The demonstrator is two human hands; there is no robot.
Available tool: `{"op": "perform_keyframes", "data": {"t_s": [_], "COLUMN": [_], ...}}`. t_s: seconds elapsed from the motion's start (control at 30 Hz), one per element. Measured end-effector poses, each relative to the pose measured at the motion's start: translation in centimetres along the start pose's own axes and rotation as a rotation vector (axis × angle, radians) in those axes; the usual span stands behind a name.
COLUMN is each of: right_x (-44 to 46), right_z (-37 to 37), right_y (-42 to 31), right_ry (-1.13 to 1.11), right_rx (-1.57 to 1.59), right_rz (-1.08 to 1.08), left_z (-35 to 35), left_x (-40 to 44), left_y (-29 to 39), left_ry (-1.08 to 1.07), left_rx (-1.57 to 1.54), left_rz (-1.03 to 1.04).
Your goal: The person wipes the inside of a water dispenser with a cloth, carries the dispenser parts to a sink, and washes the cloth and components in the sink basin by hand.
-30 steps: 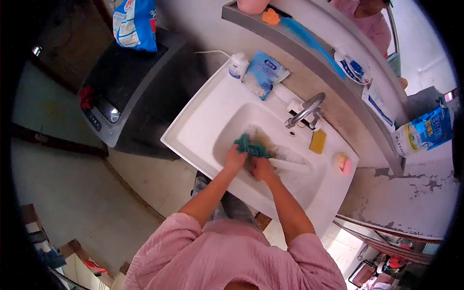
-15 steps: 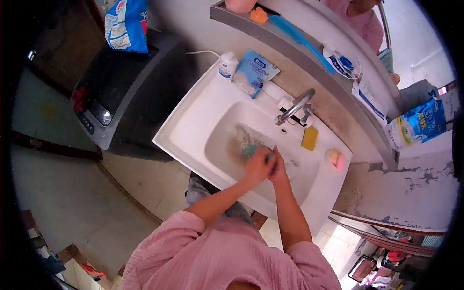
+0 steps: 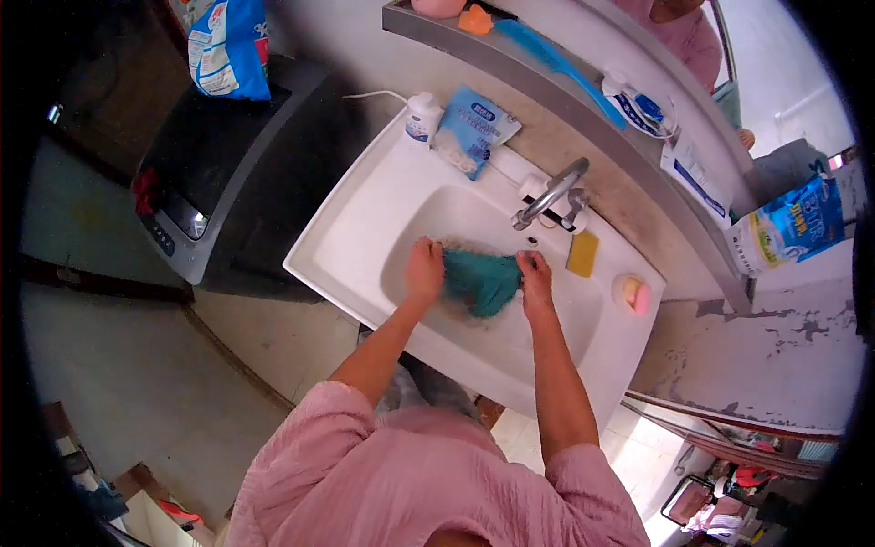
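A wet-looking teal cloth [image 3: 483, 281] is stretched out over the basin of the white sink [image 3: 342, 219]. Its left edge is gripped by my left hand [image 3: 426, 271], fingers closed. At the other end, my right hand [image 3: 536, 278] pinches the cloth's right corner. Under the cloth's lower part the water looks cloudy and brownish. The chrome faucet [image 3: 551, 193] arches above the basin, beyond the cloth; I cannot tell whether water runs from it.
On the sink's rim are a yellow sponge [image 3: 583, 253], pink soap [image 3: 638, 296], a white bottle [image 3: 422, 118] and a blue pouch [image 3: 474, 130]. A shelf [image 3: 510, 68] with a blue comb [image 3: 556, 68] overhangs the back. A black washing machine [image 3: 246, 182] stands at left.
My hands were together, squeezing the bunched cloth low in the basin. They have moved apart, the left one leftward, and the cloth is now spread between them.
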State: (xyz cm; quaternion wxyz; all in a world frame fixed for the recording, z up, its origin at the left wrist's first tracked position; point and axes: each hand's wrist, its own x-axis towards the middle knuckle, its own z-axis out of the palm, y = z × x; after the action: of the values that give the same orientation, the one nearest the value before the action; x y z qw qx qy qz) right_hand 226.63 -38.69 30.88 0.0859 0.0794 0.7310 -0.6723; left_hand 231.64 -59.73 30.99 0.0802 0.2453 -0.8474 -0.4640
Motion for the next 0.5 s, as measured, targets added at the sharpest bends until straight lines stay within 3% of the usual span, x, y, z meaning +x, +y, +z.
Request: {"op": "perform_keyframes", "data": {"t_s": [0.07, 0.17, 0.23, 0.3, 0.4, 0.5], "right_x": [0.4, 0.5, 0.8, 0.3, 0.4, -2.1], "right_z": [0.5, 1.8, 1.5, 1.2, -0.3, 0.4], "right_y": [-0.7, 0.7, 6.9, 9.2, 8.9, -1.4], "right_ry": [0.053, 0.004, -0.019, -0.056, -0.328, -0.407], "right_rx": [-0.188, -0.506, -0.692, -0.866, -0.940, -0.229], "right_rz": [-0.233, -0.235, -0.366, -0.402, -0.278, 0.302], "left_z": [-0.4, 2.7, 7.3, 7.7, 6.1, 4.9], "left_x": [-0.3, -1.7, -2.4, -2.4, -2.7, -1.0], "left_y": [0.0, -5.3, -12.3, -12.9, -9.3, -8.2], "left_ry": [0.103, 0.078, -0.310, -0.445, -0.346, -0.413], "left_rx": [-0.145, 0.030, 0.161, 0.154, -0.110, -0.433], "left_rz": [0.037, 0.479, 0.346, 0.198, -0.044, -0.350]}}
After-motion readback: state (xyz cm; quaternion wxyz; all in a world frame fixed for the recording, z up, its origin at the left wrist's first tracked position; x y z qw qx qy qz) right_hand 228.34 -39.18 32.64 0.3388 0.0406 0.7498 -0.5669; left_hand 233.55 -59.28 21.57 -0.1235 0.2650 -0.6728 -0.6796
